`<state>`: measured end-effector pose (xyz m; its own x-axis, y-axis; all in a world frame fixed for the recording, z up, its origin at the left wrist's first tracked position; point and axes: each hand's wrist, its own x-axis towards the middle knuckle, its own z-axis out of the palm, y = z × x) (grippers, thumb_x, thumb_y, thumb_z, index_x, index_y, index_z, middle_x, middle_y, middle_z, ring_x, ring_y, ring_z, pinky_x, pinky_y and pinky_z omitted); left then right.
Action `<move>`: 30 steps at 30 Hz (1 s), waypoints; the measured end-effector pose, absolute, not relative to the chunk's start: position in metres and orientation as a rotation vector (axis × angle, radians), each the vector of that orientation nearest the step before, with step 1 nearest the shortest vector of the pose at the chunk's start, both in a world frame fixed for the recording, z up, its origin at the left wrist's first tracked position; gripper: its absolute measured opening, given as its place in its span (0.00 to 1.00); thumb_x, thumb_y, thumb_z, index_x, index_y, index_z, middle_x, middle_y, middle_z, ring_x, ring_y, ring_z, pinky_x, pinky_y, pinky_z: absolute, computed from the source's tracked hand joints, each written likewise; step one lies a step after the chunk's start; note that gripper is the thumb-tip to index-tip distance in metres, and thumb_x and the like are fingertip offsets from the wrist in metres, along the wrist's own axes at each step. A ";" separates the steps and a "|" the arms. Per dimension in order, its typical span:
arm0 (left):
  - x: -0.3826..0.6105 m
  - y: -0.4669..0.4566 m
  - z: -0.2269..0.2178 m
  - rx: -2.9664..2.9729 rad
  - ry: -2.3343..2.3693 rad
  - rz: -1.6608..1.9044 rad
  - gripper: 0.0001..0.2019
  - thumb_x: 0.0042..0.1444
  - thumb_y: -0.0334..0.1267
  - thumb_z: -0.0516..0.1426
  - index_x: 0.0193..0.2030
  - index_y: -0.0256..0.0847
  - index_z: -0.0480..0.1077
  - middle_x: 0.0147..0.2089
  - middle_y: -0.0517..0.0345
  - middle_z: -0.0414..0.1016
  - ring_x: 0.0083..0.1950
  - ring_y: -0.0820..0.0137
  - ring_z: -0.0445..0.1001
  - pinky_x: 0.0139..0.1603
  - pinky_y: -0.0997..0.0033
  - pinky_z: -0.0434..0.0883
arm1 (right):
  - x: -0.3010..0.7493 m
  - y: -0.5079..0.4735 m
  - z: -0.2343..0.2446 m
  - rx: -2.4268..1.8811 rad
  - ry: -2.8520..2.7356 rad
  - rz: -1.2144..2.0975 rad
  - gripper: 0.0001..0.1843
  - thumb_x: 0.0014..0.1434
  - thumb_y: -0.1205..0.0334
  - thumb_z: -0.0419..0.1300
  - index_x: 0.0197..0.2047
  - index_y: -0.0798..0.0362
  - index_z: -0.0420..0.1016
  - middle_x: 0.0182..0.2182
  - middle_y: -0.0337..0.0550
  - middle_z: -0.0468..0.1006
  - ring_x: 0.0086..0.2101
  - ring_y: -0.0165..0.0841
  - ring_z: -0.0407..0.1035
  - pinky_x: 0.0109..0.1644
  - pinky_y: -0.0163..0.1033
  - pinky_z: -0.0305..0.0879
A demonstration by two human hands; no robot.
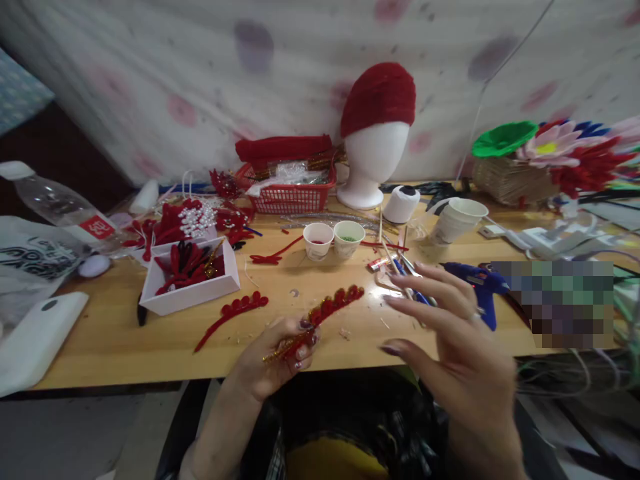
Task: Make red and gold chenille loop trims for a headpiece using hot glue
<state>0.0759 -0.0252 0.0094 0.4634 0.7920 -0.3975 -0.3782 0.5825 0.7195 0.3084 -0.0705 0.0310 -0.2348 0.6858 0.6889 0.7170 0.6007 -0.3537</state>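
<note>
My left hand point(283, 357) pinches a red chenille craft sprig point(336, 303) with gold trim by its lower end, holding it above the front edge of the table. Small rounded loops line the sprig's far part, which points up to the right. Fingers spread, my right hand point(455, 333) hovers to the right of the sprig and holds nothing. A similar red looped sprig point(240, 308) lies flat on the table to the left. Beyond my right fingertips are a blue glue gun point(483, 287) and some slim tools point(407, 280), partly hidden by the hand.
Two paper cups point(319, 241) with small red and green bits stand mid-table. A white box point(193, 290) of red pieces is at left, near a bottle point(65, 203). Behind are a red basket point(293, 197), a foam head point(377, 153) in a red cap, and a thread spool point(401, 203).
</note>
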 end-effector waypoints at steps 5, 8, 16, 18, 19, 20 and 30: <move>0.077 -0.018 0.007 0.612 0.687 0.657 0.12 0.39 0.42 0.66 0.23 0.36 0.72 0.17 0.65 0.63 0.16 0.81 0.56 0.16 0.79 0.58 | 0.271 -0.035 0.044 -1.070 -2.015 -0.022 0.11 0.59 0.63 0.68 0.46 0.43 0.81 0.60 0.43 0.75 0.66 0.51 0.55 0.67 0.61 0.55; 0.075 -0.013 0.003 0.587 0.717 0.624 0.11 0.39 0.41 0.67 0.27 0.37 0.75 0.19 0.64 0.67 0.16 0.80 0.60 0.16 0.80 0.59 | 0.266 -0.025 0.043 -1.057 -2.064 0.001 0.08 0.61 0.65 0.66 0.44 0.44 0.80 0.60 0.42 0.74 0.67 0.50 0.51 0.69 0.62 0.50; 0.074 -0.002 0.002 0.590 0.805 0.538 0.10 0.40 0.40 0.66 0.27 0.38 0.73 0.18 0.66 0.67 0.15 0.80 0.60 0.15 0.80 0.62 | 0.271 -0.012 0.037 -1.092 -2.128 0.058 0.05 0.60 0.63 0.67 0.36 0.42 0.77 0.60 0.39 0.70 0.68 0.50 0.45 0.69 0.64 0.46; 0.075 -0.001 0.005 0.591 0.842 0.561 0.10 0.39 0.39 0.66 0.27 0.38 0.72 0.19 0.66 0.68 0.15 0.80 0.62 0.15 0.80 0.62 | 0.273 -0.010 0.035 -1.094 -2.126 0.036 0.05 0.60 0.63 0.67 0.35 0.42 0.78 0.60 0.38 0.70 0.68 0.50 0.45 0.69 0.62 0.48; 0.075 -0.001 0.006 0.597 0.871 0.576 0.10 0.39 0.39 0.66 0.28 0.38 0.72 0.20 0.66 0.69 0.16 0.80 0.63 0.15 0.80 0.63 | 0.274 -0.010 0.034 -1.091 -2.121 0.018 0.04 0.60 0.62 0.68 0.35 0.42 0.78 0.59 0.38 0.69 0.67 0.50 0.45 0.69 0.61 0.48; 0.076 -0.001 0.007 0.605 0.900 0.589 0.11 0.39 0.39 0.66 0.28 0.38 0.71 0.21 0.66 0.69 0.16 0.80 0.63 0.15 0.80 0.63 | 0.275 -0.010 0.032 -1.085 -2.112 -0.001 0.04 0.59 0.61 0.68 0.35 0.41 0.79 0.59 0.37 0.69 0.67 0.50 0.46 0.69 0.61 0.48; 0.082 -0.012 0.020 0.787 0.955 0.656 0.10 0.48 0.36 0.66 0.28 0.40 0.68 0.24 0.67 0.69 0.21 0.81 0.65 0.21 0.83 0.67 | 0.276 -0.008 0.009 -0.944 -1.766 -0.244 0.15 0.63 0.58 0.64 0.25 0.37 0.78 0.45 0.36 0.74 0.61 0.45 0.56 0.67 0.59 0.55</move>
<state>0.0817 -0.0116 0.0201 0.4319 0.7798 -0.4531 -0.1438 0.5555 0.8190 0.2764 -0.0084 0.0092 -0.1180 0.4772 0.8709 0.6957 0.6656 -0.2704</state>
